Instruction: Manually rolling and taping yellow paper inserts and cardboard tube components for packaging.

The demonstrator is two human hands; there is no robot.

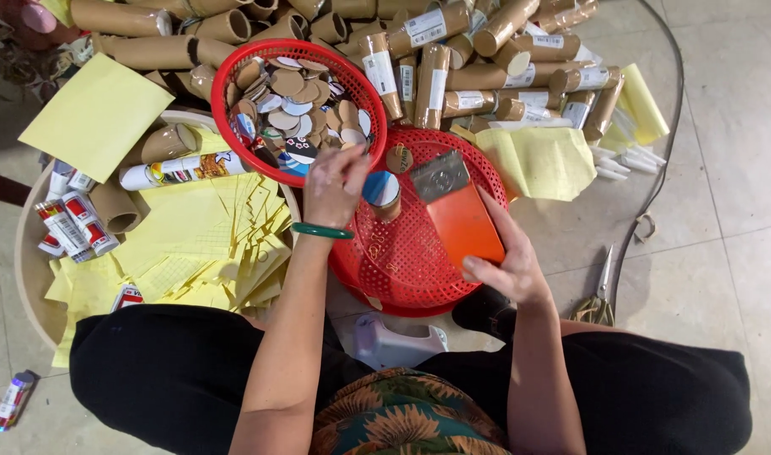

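Seated on the floor, you work over two red baskets, with most of the stock apparently still waiting.

Far out beyond your left fingers lie yellow paper sheets (183, 244), some cut into strips, with a few wrapped tubes (65, 221) beside them; these look like finished pieces, and they are few.

Your left hand (335, 187), with a green bangle (321, 230) at the wrist, hangs at the near rim of the upper red basket (225, 101). Its fingers (351, 162) are pinched together, seemingly on one of the round card discs (288, 82) heaped just past the fingertips, though the picture does not show clearly what they grip. The heap looks close to full.

Just to the right of those fingers, a short cardboard tube (383, 194) stands upright on the overturned lower red basket (402, 261), a blue and white disc showing at its top end.

Your right hand (503, 265) holds an orange flat block (463, 221) by its near edge, fingers curled around it, thumb on top. A grey metal plate (440, 174) sits at the block's far end, away from your fingertips.

Well beyond both hands, a large pile of bare cardboard tubes (486, 59) remains, and scissors (603, 282) lie on the floor out to the right of your right fingers.
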